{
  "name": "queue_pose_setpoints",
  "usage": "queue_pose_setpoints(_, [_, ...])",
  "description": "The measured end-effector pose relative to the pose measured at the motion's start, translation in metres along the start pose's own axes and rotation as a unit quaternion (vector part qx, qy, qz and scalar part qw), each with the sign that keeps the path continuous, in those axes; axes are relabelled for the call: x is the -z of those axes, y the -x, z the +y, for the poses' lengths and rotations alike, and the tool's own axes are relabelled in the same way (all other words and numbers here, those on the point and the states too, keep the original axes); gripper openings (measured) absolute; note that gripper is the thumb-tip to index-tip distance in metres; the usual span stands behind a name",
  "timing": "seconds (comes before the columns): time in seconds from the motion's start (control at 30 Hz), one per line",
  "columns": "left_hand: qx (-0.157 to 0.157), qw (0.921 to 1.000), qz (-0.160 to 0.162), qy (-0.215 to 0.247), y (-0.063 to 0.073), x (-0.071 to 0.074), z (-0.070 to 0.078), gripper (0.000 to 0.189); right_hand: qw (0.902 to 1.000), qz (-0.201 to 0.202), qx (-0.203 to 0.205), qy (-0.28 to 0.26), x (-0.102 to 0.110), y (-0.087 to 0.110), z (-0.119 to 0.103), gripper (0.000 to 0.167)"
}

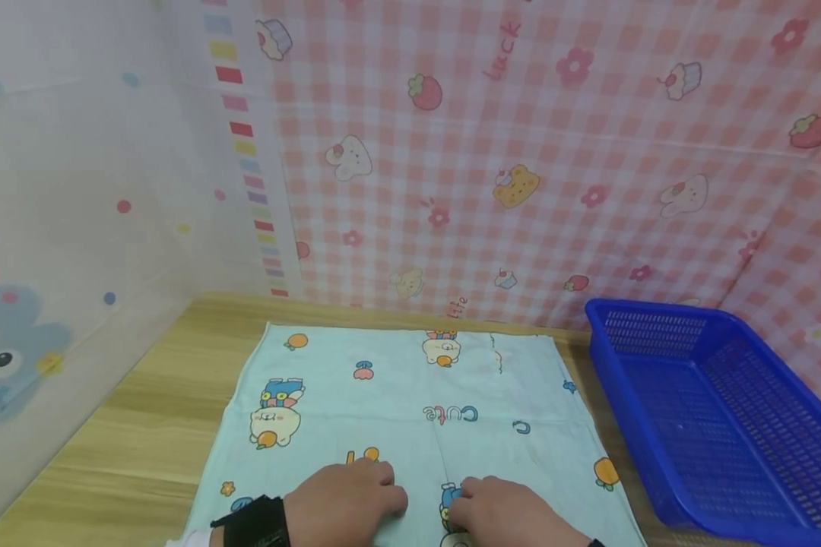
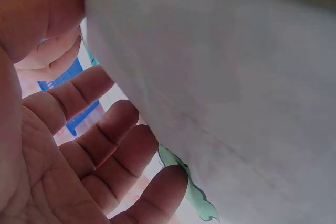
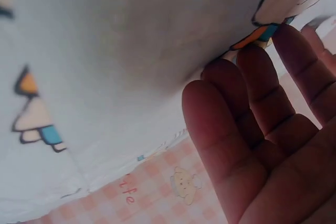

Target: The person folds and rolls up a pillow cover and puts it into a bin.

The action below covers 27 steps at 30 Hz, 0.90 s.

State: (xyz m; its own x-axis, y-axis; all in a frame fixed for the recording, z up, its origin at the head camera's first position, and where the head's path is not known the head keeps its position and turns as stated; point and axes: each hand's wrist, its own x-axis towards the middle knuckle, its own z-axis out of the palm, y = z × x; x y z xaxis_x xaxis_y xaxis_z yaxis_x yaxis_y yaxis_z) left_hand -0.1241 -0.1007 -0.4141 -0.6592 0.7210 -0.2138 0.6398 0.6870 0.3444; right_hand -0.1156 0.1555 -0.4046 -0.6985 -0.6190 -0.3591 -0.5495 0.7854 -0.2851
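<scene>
Left hand and right hand are seen nearest, fingers relaxed and released, their tips rested on a pale blue printed cloth. At right, a blue basket is set just beside the cloth's edge, its mesh floor exposed. Bench wood is shown beyond the cloth's left side. Behind, everything is bounded by a pink checked sheet.

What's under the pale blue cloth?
The wooden tabletop shows left of the pale blue cloth and appears to run beneath it. The area directly underneath is covered, so anything else there can't be seen.
</scene>
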Motion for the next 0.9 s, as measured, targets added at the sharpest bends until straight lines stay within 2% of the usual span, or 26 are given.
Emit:
queue_pose_setpoints(0.23, [0.007, 0.9982, 0.018, -0.057, 0.001, 0.003, -0.006, 0.031, 0.9991, 0.027, 0.012, 0.03, -0.004, -0.004, -0.01, 0.013])
queue_pose_setpoints(0.33, [0.0, 0.9976, 0.036, -0.06, 0.004, 0.007, -0.01, 0.028, 0.9982, 0.044, 0.01, 0.039, -0.006, -0.007, -0.013, 0.007])
queue_pose_setpoints(0.47, [0.006, 0.9973, 0.04, -0.061, 0.006, 0.009, -0.011, 0.03, 0.9972, 0.063, 0.009, 0.039, -0.007, -0.01, -0.015, 0.008])
queue_pose_setpoints(0.63, [0.016, 0.9935, 0.028, -0.109, -0.002, 0.005, 0.001, 0.034, 0.9971, 0.075, -0.012, 0.007, -0.005, -0.011, -0.014, 0.011])
queue_pose_setpoints(0.73, [0.017, 0.9903, 0.022, -0.136, -0.009, 0.002, 0.012, 0.041, 0.9971, 0.064, -0.036, -0.018, -0.001, -0.012, -0.013, 0.012])
queue_pose_setpoints(0.9, [0.04, 0.9898, 0.023, -0.135, -0.02, -0.002, 0.026, 0.041, 0.9965, 0.065, -0.043, -0.031, 0.004, -0.01, -0.012, 0.014])
